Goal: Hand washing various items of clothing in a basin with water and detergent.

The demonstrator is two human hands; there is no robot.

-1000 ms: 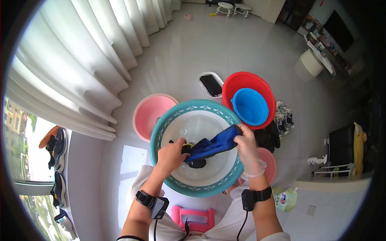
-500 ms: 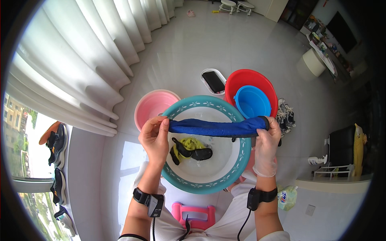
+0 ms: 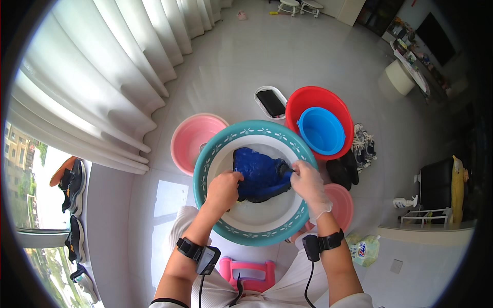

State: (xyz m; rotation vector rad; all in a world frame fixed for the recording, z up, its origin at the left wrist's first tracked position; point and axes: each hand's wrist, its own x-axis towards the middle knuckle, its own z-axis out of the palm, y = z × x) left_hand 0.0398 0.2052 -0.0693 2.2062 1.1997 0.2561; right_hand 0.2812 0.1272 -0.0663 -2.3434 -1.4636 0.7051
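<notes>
A wet blue cloth piece with black edging (image 3: 259, 174) hangs spread between my hands, inside the teal-rimmed basin (image 3: 206, 215). My left hand (image 3: 223, 191), bare, pinches its lower left edge. On the opposite side my right hand (image 3: 308, 184), in a clear thin glove, has its fingers closed on a dark corner of the cloth. The basin's white inside shows around the cloth, with whitish water in it. Whatever lies under the cloth is hidden.
A pink basin (image 3: 186, 138) stands left of the teal one. Behind to the right, a blue bucket (image 3: 321, 134) sits in a red basin (image 3: 302, 100), near dark shoes (image 3: 343, 167). A smaller pink basin (image 3: 343, 203) and a pink stool (image 3: 268, 277) are close to my legs.
Both hands have come down toward the basin and closer together. The blue cloth, stretched into a strip before, now hangs spread out and covers the yellow-green and black pieces.
</notes>
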